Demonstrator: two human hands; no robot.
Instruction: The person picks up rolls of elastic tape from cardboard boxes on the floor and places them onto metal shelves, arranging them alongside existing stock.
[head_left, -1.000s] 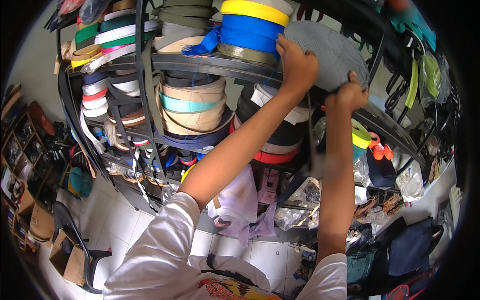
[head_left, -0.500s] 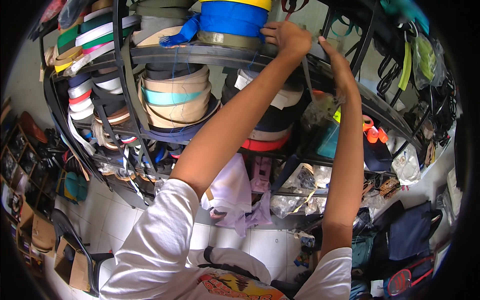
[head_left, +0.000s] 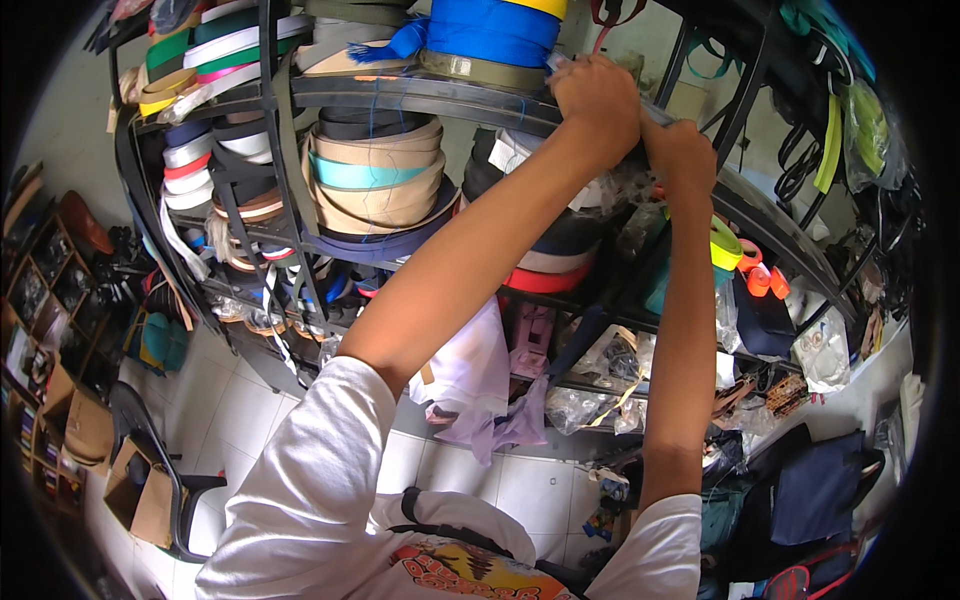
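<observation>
Both my arms reach up to the top shelf (head_left: 480,108) of a black metal rack. My left hand (head_left: 600,95) is bent closed just right of a stack of blue webbing rolls (head_left: 490,38), and a bit of something pale shows at its fingertips. Close beside it, my right hand (head_left: 682,155) is curled closed at the shelf's front edge. A greyish strip shows between the hands, but what each one grips is mostly hidden. Crumpled clear plastic (head_left: 640,188) hangs just beneath them.
Beige webbing rolls (head_left: 380,190) with a turquoise band fill the shelf below. Neon tape rolls (head_left: 724,243) sit right of my right forearm. A black chair (head_left: 180,500) and cardboard box (head_left: 140,490) stand on the tiled floor. Bags (head_left: 815,490) are piled at the lower right.
My right hand has gone from extended fingers to a curled grip and come lower. The left hand has closed more. The view has shifted, so the rack appears farther right.
</observation>
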